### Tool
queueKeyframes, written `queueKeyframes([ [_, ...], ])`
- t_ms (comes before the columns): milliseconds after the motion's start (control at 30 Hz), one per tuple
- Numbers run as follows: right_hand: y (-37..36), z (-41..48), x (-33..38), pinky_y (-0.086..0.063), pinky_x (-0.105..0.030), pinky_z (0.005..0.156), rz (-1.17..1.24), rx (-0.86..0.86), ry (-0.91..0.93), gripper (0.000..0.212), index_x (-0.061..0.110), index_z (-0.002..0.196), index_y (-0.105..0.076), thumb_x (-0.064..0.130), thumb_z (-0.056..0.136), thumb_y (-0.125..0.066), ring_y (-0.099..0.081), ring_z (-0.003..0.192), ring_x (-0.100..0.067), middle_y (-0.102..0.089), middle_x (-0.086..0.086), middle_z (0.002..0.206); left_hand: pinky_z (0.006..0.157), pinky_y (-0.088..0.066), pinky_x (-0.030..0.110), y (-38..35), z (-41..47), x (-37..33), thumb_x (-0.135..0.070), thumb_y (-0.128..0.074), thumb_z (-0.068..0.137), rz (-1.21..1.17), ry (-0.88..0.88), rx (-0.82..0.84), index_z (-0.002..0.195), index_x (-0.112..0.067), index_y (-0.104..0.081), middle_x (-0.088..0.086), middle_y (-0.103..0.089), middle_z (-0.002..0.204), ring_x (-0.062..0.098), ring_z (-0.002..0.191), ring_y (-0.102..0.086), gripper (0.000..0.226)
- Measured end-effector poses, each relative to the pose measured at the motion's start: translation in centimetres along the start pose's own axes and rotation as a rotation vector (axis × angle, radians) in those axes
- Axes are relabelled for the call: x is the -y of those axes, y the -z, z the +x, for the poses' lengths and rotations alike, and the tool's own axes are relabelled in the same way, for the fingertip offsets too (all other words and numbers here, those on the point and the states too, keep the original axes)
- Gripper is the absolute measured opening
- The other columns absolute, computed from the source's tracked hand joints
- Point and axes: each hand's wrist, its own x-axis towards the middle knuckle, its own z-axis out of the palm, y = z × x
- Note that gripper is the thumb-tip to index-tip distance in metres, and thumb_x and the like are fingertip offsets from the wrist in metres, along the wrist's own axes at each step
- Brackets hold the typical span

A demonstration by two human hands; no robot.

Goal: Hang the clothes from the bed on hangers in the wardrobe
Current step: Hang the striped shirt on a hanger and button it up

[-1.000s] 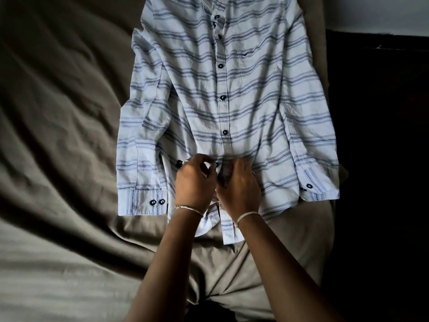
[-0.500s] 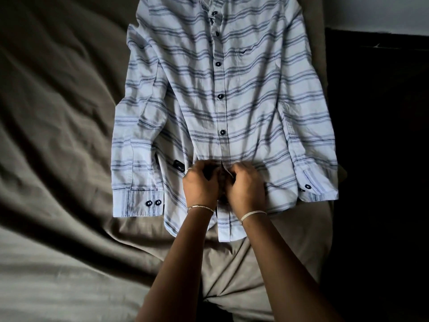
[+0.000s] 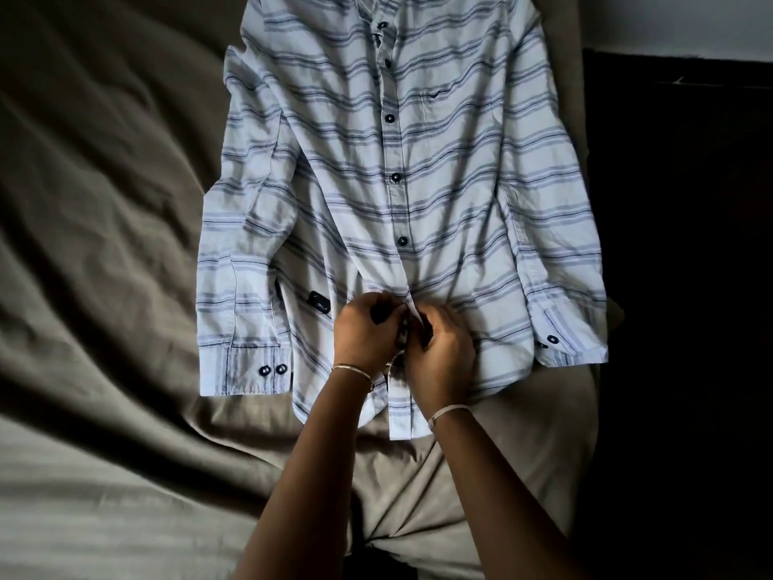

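Note:
A white long-sleeved shirt [image 3: 451,177] with blue-grey stripes and dark buttons lies flat, front up, on the bed [image 3: 104,244]. Its sleeves are folded down along both sides. My left hand [image 3: 366,334] and my right hand [image 3: 439,353] meet at the button strip near the hem. Each hand pinches an edge of the shirt's front there, fingers curled round the fabric. The button between my hands is hidden. No hanger or wardrobe is in view.
The bed's grey-brown sheet is rumpled on the left and runs under the shirt. A dark area [image 3: 686,286] lies past the bed's right edge, with a pale wall [image 3: 686,23] above it.
Both hands have stayed at the lower button strip, with the fabric edges drawn closer together. The shirt's left sleeve has shifted slightly left in view.

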Motion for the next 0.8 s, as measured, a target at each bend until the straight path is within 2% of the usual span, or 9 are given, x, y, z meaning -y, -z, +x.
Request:
queueKeyframes([
  [33, 0.0, 0.1, 0.0, -0.04, -0.029, 0.072, 0.007, 0.006, -0.007, 0.022, 0.012, 0.093, -0.07, 0.007, 0.078, -0.055, -0.058, 0.085, -0.024, -0.066, -0.007, 0.091, 0.066, -0.056, 0.033, 0.1, 0.0, 0.1, -0.011, -0.071, 0.084, -0.098, 0.051, 0.042, 0.076, -0.019, -0.068, 0.003, -0.071, 0.073, 0.019, 0.065, -0.066, 0.011],
  [100, 0.0, 0.2, -0.1, -0.041, -0.028, 0.073, 0.016, 0.002, -0.011, 0.021, 0.011, 0.092, -0.071, 0.006, 0.079, -0.055, -0.06, 0.083, -0.026, -0.066, -0.007, 0.091, 0.052, -0.054, 0.025, 0.3, -0.1, 0.0, -0.003, -0.066, 0.087, -0.296, 0.134, 0.131, 0.077, -0.012, -0.066, 0.003, -0.068, 0.066, 0.013, 0.053, -0.062, 0.014],
  [167, -0.1, 0.4, -0.3, -0.044, -0.029, 0.074, 0.041, -0.013, -0.027, 0.018, 0.01, 0.09, -0.071, 0.005, 0.079, -0.057, -0.062, 0.081, -0.027, -0.067, -0.008, 0.089, 0.046, -0.051, 0.02, 0.4, -0.3, -0.5, 0.001, -0.062, 0.089, -0.379, 0.158, 0.179, 0.079, -0.006, -0.064, 0.003, -0.067, 0.063, 0.009, 0.048, -0.061, 0.012],
  [300, -0.6, 0.7, -0.6, -0.054, -0.037, 0.072, 0.153, -0.067, -0.145, 0.012, 0.008, 0.086, -0.07, 0.005, 0.077, -0.063, -0.064, 0.075, -0.025, -0.069, -0.007, 0.083, 0.044, -0.049, 0.017, 0.2, -0.2, -0.7, 0.003, -0.06, 0.089, -0.473, 0.202, 0.206, 0.079, -0.001, -0.062, 0.004, -0.065, 0.059, 0.008, 0.046, -0.06, 0.011],
  [400, -0.9, 0.6, -0.3, -0.052, -0.029, 0.073, 0.234, -0.106, -0.225, 0.015, 0.009, 0.089, -0.067, 0.0, 0.077, -0.065, -0.063, 0.074, -0.021, -0.067, -0.002, 0.083, 0.044, -0.049, 0.018, 0.4, 0.1, -0.5, -0.002, -0.063, 0.089, -0.463, 0.224, 0.226, 0.08, -0.004, -0.064, 0.006, -0.065, 0.063, 0.009, 0.046, -0.059, 0.009],
  [467, -1.1, 0.4, -0.2, -0.048, -0.021, 0.074, 0.242, -0.107, -0.202, 0.02, 0.009, 0.093, -0.065, -0.004, 0.078, -0.062, -0.062, 0.077, -0.019, -0.065, 0.001, 0.086, 0.043, -0.049, 0.018, 0.5, 0.3, -0.3, -0.003, -0.063, 0.089, -0.453, 0.239, 0.237, 0.081, -0.004, -0.065, 0.006, -0.066, 0.062, 0.009, 0.045, -0.059, 0.008],
  [633, -1.4, 0.0, -0.6, -0.05, -0.029, 0.079, 0.158, -0.076, -0.077, 0.017, 0.005, 0.1, -0.068, 0.005, 0.088, -0.055, -0.064, 0.085, -0.021, -0.07, -0.007, 0.094, 0.045, -0.049, 0.02, 0.7, 0.3, -0.3, -0.006, -0.065, 0.088, -0.447, 0.232, 0.26, 0.083, -0.003, -0.066, 0.005, -0.066, 0.059, 0.01, 0.044, -0.059, 0.006],
  [800, -1.2, 0.2, -0.5, -0.052, -0.033, 0.072, 0.13, -0.069, -0.061, 0.021, 0.01, 0.095, -0.068, -0.001, 0.078, -0.061, -0.064, 0.079, -0.023, -0.07, -0.005, 0.089, 0.046, -0.045, 0.021, 0.9, 0.4, -0.2, -0.007, -0.066, 0.087, -0.447, 0.233, 0.272, 0.078, -0.007, -0.067, 0.011, -0.063, 0.063, 0.015, 0.046, -0.054, 0.009],
])
